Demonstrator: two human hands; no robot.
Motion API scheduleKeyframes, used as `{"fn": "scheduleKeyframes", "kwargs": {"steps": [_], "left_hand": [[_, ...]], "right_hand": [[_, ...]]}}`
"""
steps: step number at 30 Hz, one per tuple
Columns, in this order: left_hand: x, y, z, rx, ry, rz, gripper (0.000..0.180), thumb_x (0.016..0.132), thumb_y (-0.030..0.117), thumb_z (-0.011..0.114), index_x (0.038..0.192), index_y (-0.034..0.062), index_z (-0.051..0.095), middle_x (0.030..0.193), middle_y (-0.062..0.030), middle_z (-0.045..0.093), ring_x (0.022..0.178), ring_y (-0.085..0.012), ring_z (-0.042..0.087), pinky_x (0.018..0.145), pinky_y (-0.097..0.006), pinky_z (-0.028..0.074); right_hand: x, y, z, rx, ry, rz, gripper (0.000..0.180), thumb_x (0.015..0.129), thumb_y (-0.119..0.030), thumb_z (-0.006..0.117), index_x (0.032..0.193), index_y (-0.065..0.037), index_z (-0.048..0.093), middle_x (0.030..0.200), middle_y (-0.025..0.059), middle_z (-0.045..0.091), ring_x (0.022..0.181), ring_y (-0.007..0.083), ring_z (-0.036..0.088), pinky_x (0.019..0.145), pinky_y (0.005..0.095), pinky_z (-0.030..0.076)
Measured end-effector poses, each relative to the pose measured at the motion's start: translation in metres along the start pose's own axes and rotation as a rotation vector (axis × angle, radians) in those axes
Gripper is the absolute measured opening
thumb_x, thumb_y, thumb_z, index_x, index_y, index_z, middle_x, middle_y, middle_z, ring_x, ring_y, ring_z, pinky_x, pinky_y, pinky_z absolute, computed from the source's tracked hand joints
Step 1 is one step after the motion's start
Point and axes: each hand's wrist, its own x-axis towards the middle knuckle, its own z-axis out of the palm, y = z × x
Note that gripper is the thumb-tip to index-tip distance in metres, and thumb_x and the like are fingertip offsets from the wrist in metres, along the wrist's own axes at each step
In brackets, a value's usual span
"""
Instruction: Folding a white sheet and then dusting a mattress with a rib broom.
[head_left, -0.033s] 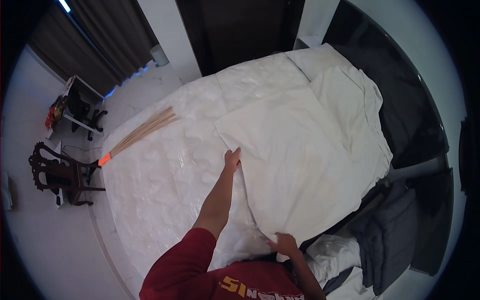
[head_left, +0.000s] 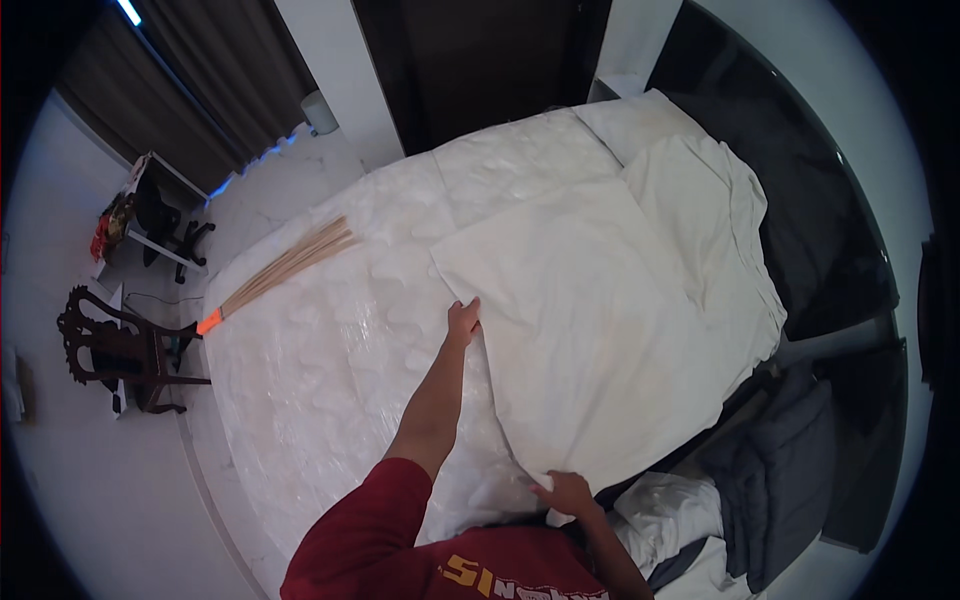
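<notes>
A white bed sheet (head_left: 600,310) lies spread over the right half of the mattress (head_left: 320,390), which has a shiny, clear plastic-like surface. My left hand (head_left: 464,321) is closed on the sheet's left edge, about halfway along it. At the near corner of that same edge, my right hand (head_left: 568,494) pinches the cloth between thumb and fingers. Toward the headboard the sheet bunches into loose folds. A stick broom (head_left: 285,268) with an orange handle end rests on the mattress to the far left of both hands.
A dark headboard (head_left: 770,190) borders the bed on the right. Dark grey bedding (head_left: 775,470) and crumpled white cloth (head_left: 670,510) are piled at the near right. Beyond the foot of the bed stand a carved wooden chair (head_left: 145,350) and a black office chair (head_left: 160,215).
</notes>
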Motion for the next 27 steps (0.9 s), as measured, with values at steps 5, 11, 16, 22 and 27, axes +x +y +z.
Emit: {"fn": "scheduleKeyframes", "kwargs": {"steps": [5, 11, 16, 22, 27], "left_hand": [[0.091, 0.006, -0.141, 0.179, 0.352, 0.539, 0.040, 0.084, 0.030, 0.060, 0.108, -0.0017, 0.062, 0.091, -0.0178, 0.067, 0.083, -0.0251, 0.063, 0.077, -0.035, 0.049], [0.079, 0.060, -0.176, 0.110, 0.408, 0.420, 0.049, 0.082, 0.027, 0.067, 0.118, -0.0059, 0.056, 0.099, -0.0151, 0.064, 0.091, -0.0216, 0.060, 0.082, -0.032, 0.046], [0.028, 0.062, -0.283, 0.119, 0.419, 0.513, 0.024, 0.087, 0.021, 0.061, 0.091, -0.0025, 0.062, 0.072, -0.0017, 0.058, 0.065, -0.0089, 0.048, 0.060, -0.027, 0.041], [-0.011, 0.039, -0.362, 0.026, 0.483, 0.608, 0.028, 0.089, 0.027, 0.063, 0.091, -0.0009, 0.060, 0.071, 0.0060, 0.045, 0.065, -0.0043, 0.038, 0.057, -0.021, 0.034], [-0.028, 0.022, -0.442, -0.088, 0.617, 0.615, 0.036, 0.089, 0.027, 0.063, 0.108, -0.0036, 0.059, 0.080, 0.0018, 0.055, 0.074, -0.0064, 0.047, 0.068, -0.021, 0.041]], "right_hand": [[0.037, -0.048, 0.020, 0.000, -0.300, -0.199, 0.048, 0.080, -0.045, 0.058, 0.103, -0.003, 0.064, 0.086, 0.0217, 0.065, 0.080, 0.0382, 0.063, 0.074, 0.0444, 0.050], [0.060, -0.089, 0.050, 0.169, -0.290, -0.330, 0.050, 0.073, -0.032, 0.059, 0.110, 0.003, 0.060, 0.095, 0.0239, 0.064, 0.087, 0.0389, 0.062, 0.081, 0.0432, 0.049], [0.080, -0.146, 0.080, 0.187, -0.620, -0.435, 0.052, 0.070, -0.027, 0.060, 0.113, 0.002, 0.058, 0.090, 0.0242, 0.064, 0.086, 0.0381, 0.062, 0.080, 0.0433, 0.049], [0.077, -0.183, 0.114, 0.129, -0.850, -0.514, 0.055, 0.068, -0.022, 0.062, 0.118, 0.000, 0.054, 0.102, 0.0217, 0.063, 0.094, 0.0377, 0.059, 0.082, 0.0436, 0.047], [0.067, -0.219, 0.116, -0.004, -0.907, -0.477, 0.052, 0.069, -0.020, 0.064, 0.116, -0.001, 0.052, 0.103, 0.0199, 0.062, 0.095, 0.0366, 0.060, 0.081, 0.0456, 0.047]]}}
